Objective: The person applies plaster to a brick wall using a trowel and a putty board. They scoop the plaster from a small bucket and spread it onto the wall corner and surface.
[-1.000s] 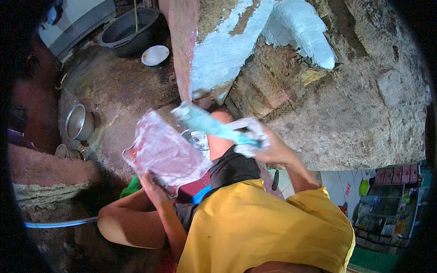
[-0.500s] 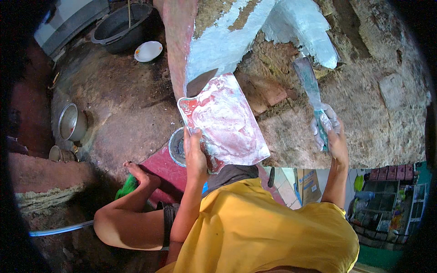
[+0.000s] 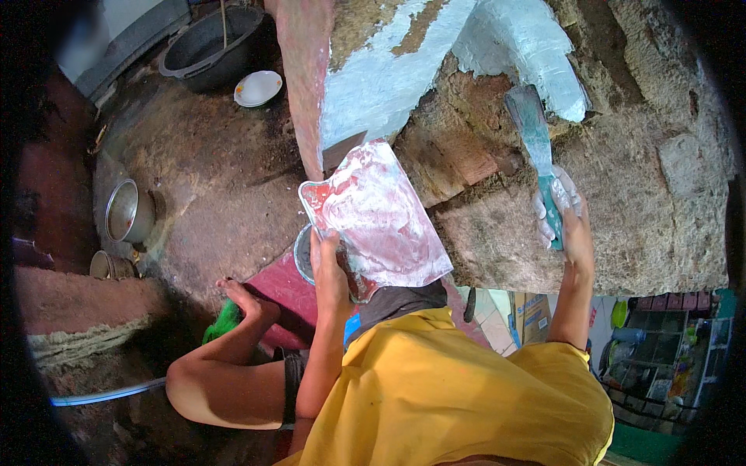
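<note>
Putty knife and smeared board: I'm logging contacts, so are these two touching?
Apart. The head view shows the putty knife in the right hand, to the right of the smeared board, with rough wall surface visible between them.

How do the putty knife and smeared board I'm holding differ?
The board is broad; the putty knife is narrow. The board is patchy red and white; the putty knife has a teal handle. Your left hand grips the board, your right hand the putty knife. Both look smeared.

The board in the left hand is red, streaked white; the scraper in the right hand is teal-handled.
</note>
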Tool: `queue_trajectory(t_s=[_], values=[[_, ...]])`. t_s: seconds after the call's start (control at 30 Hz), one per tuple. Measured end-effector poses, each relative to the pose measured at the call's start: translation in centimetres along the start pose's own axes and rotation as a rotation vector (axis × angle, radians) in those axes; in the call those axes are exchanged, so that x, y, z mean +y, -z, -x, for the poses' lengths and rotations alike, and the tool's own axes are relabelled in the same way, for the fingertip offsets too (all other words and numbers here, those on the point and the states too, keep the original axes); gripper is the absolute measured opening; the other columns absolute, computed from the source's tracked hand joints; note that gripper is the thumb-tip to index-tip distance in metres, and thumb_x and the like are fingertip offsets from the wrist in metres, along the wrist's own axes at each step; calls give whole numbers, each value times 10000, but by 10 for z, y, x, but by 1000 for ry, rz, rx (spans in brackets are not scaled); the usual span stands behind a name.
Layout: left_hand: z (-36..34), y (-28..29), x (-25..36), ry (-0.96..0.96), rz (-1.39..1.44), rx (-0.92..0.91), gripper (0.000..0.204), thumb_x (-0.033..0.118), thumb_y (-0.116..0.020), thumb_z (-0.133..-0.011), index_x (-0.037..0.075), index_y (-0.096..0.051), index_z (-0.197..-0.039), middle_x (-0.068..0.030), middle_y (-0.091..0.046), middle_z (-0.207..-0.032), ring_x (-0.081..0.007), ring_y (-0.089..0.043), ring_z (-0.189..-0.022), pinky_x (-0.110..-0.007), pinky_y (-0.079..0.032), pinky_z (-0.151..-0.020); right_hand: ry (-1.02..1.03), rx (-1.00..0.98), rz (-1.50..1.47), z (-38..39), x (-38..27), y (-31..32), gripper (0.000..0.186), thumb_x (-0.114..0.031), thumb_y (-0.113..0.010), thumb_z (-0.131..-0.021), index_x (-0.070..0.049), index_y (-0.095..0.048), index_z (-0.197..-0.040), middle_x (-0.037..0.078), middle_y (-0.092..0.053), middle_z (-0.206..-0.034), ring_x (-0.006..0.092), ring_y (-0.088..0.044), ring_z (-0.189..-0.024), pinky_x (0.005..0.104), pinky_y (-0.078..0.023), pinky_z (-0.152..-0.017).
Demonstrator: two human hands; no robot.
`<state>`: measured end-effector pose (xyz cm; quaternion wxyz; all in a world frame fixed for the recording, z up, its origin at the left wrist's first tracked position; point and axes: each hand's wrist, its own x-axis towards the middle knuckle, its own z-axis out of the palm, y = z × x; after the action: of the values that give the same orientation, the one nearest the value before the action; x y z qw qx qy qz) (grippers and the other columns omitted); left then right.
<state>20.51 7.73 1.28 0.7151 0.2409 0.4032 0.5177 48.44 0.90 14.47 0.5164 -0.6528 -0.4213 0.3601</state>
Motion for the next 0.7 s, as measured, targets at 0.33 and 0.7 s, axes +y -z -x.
queue_trajectory(t_s=[0.33,0.7], values=[[-1,-1,-2,22,15,4,482,221,-411,-821,7,-333,-1245,-81,-480,-1111,-160,-473,-983,-282,-355,-873,39,24,-8,-12,-4,-7,352,-169,-449,-879,-22,-412,-1197,24,-494,-670,53,-407,-422,197,-337,-348],[-1,0,-5,14,-4,20,485,229,-427,-837,6,-323,-1255,-76,-478,-1114,-156,-473,-976,-276,-354,-872,166,66,147,-25,-7,-7,266,-139,-446,-876,8,-501,-1092,38,-546,-672,73,-460,-454,211,-393,-388]])
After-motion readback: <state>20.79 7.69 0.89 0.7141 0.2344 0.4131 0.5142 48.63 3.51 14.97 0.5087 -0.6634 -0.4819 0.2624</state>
